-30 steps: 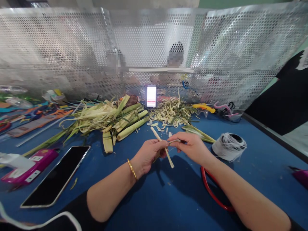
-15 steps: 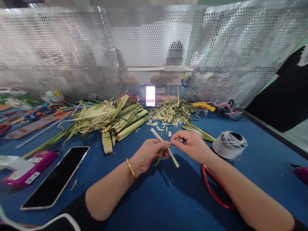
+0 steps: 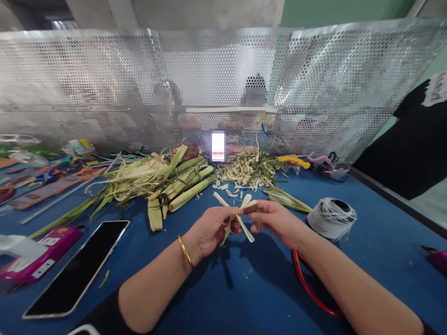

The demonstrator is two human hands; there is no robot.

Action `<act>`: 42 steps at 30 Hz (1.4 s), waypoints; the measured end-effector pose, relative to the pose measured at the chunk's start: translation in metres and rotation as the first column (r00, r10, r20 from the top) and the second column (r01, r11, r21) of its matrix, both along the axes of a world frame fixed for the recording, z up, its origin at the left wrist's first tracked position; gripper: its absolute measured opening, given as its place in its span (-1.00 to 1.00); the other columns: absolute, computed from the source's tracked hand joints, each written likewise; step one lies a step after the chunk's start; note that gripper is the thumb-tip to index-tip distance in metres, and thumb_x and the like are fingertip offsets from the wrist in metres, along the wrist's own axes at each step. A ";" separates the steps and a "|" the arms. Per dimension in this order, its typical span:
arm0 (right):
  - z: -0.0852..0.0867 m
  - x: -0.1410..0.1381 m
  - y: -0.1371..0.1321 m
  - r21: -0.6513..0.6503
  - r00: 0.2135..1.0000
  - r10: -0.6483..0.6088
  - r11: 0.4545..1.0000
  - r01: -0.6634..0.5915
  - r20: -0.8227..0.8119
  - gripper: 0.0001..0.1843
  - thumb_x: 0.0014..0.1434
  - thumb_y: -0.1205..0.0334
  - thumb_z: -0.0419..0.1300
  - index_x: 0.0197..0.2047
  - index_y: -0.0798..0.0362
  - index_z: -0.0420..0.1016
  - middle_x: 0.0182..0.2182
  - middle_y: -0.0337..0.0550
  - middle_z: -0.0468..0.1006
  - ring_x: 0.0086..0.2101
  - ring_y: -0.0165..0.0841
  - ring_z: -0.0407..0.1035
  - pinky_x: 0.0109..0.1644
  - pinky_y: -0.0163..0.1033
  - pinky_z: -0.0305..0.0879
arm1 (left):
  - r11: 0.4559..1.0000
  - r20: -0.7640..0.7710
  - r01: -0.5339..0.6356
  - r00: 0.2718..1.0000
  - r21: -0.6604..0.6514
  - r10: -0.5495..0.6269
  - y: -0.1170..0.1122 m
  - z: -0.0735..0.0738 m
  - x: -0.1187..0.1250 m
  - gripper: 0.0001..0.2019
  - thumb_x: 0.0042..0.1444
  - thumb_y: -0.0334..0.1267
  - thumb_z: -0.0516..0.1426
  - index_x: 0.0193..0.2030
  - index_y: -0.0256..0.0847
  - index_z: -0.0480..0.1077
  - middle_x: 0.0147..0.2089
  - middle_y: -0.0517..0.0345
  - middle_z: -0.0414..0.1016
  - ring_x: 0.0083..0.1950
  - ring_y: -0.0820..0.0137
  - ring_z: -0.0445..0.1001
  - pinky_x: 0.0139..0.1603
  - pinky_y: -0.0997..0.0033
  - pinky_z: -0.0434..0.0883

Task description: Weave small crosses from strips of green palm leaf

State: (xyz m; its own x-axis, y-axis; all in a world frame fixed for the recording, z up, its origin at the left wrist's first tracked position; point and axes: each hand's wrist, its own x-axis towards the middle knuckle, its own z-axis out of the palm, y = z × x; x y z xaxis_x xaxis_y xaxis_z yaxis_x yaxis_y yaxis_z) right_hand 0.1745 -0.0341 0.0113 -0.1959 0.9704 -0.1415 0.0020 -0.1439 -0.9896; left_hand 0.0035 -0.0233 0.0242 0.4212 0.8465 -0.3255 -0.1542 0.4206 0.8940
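Note:
My left hand (image 3: 217,229) pinches a small piece of crossed pale corn husk strips (image 3: 246,230) between thumb and fingers, above the blue table. One greenish husk end hangs below the fingers. At the piece's right side is my right hand (image 3: 274,219), its curled fingertips closed on a strip and partly hidden behind it. A cone of white thread (image 3: 328,218) stands right of this hand. Beneath the right forearm lies a tool with red loop handles (image 3: 303,274), largely covered. Beyond the hands are a heap of corn husks (image 3: 139,174) and a pile of husk scraps (image 3: 247,170).
A phone (image 3: 78,270) and a magenta power strip (image 3: 49,251) lie at left, near assorted tools. A yellow-handled glue gun (image 3: 293,161) and a clear tray (image 3: 333,172) stand at back right. A perforated screen (image 3: 216,60) closes the far side; people are behind it.
The view has tilted up slightly. My right hand has turned and come closer to my left at the husk piece, where more pale strip ends now fan out above the fingers.

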 end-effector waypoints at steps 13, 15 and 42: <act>0.010 0.001 -0.009 0.509 0.701 -0.293 0.853 -0.116 0.650 -0.84 0.06 0.29 0.11 -0.54 0.03 0.40 -0.62 -0.28 0.40 -0.55 -0.40 0.27 -0.46 -0.31 0.11 | 0.989 -0.143 -0.131 0.980 0.066 0.140 -0.001 0.001 0.001 -0.84 -0.07 -0.26 0.23 -0.54 -0.31 0.44 -0.60 0.23 0.34 -0.58 0.56 0.30 -0.58 0.58 0.18; 0.013 0.000 -0.013 0.584 0.669 -0.350 0.796 -0.156 0.655 -0.82 0.10 0.30 0.09 -0.52 0.03 0.40 -0.56 -0.24 0.43 -0.52 -0.40 0.28 -0.45 -0.31 0.12 | 0.987 -0.170 -0.144 0.973 0.074 0.155 -0.001 0.001 0.002 -0.83 -0.08 -0.26 0.24 -0.56 -0.30 0.42 -0.61 0.23 0.34 -0.60 0.56 0.29 -0.59 0.58 0.16; -0.013 -0.018 -0.008 0.306 0.906 -0.195 0.949 0.077 0.375 -0.69 0.12 0.07 0.09 -0.55 0.06 0.36 -0.65 -0.29 0.32 -0.58 -0.42 0.22 -0.48 -0.32 0.10 | 0.931 -0.115 -0.122 0.979 0.343 0.170 -0.003 0.000 0.004 -0.94 -0.03 -0.32 0.17 -0.41 -0.27 0.43 -0.49 0.23 0.43 -0.47 0.51 0.33 -0.41 0.54 0.28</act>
